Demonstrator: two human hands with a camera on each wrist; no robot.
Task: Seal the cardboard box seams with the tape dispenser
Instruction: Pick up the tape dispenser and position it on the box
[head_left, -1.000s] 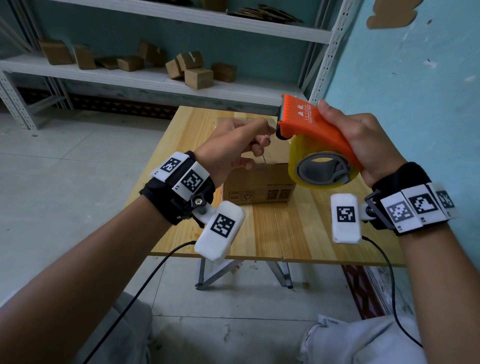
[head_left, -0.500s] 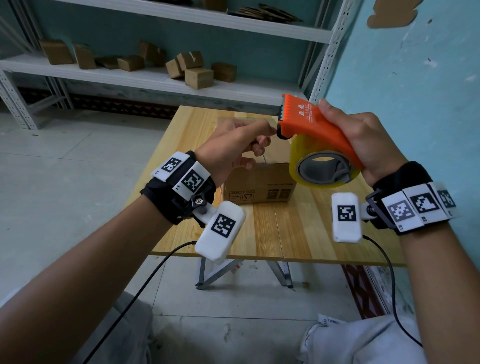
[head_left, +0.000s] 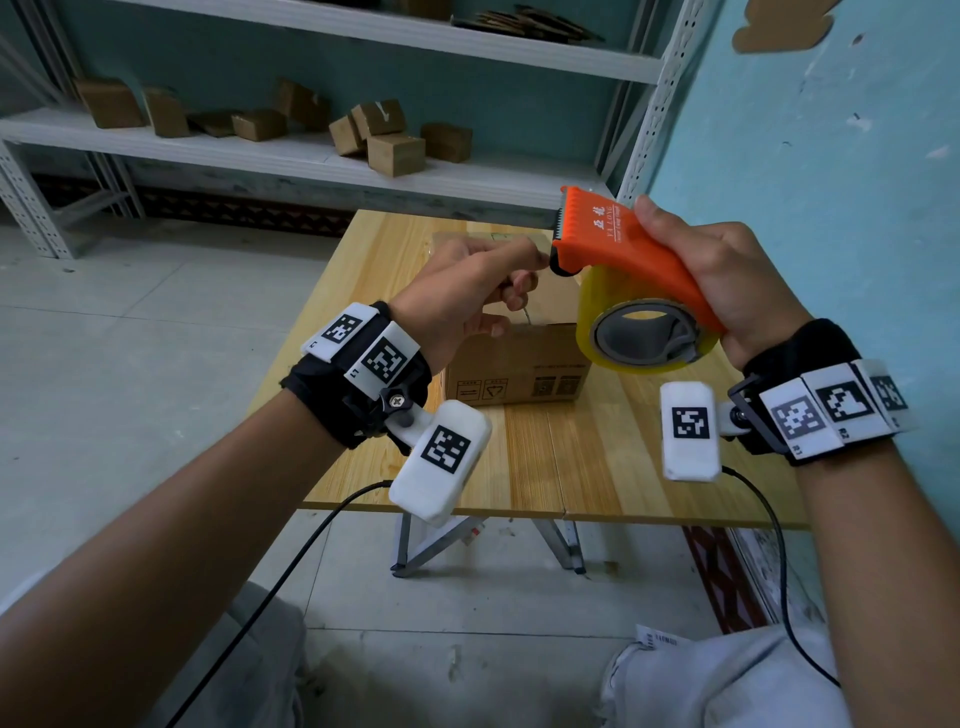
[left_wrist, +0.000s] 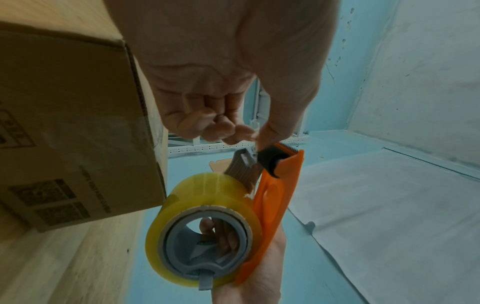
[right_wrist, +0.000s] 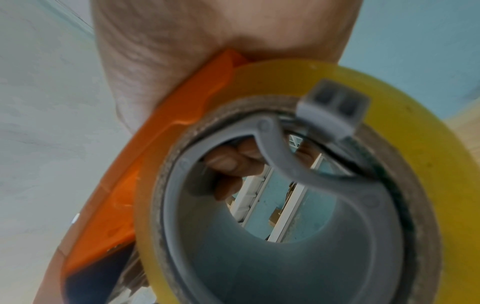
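Orange plastic tape dispenser (head_left: 618, 249) loaded with a yellowish clear tape roll (head_left: 647, 332), held in the air above the pale wooden table (head_left: 571, 467), roll low, serrated cutter end tilted up toward 11 o'clock

Right hand (head_left: 727, 280) wrapped over the orange back plate, thumb along the upper edge; fingertip (right_wrist: 228, 162) seen through the grey hub in the right wrist view, so fingers curled through the core. Firm full grasp

Left hand (head_left: 457, 301) at 9 o'clock of the cutter, thumb and forefinger pinched together at the black roller; left wrist view shows a crumpled bit of clear tape end (left_wrist: 253, 131) between them, other fingers curled in

Brown cardboard box (head_left: 514, 369) on the table, below and behind both hands, at 6 to 7 o'clock of the pinch, not touching either hand. A glossy film on its near corner in the left wrist view, possibly tape already there; cannot tell for sure

Handling, judged: dispenser light and rigid, best taken by the back plate and core as now, fingers clear of the teeth. Tape end thin, limp, sticky, likely to fold on itself; needs tension. Box light, liable to slide under pressure
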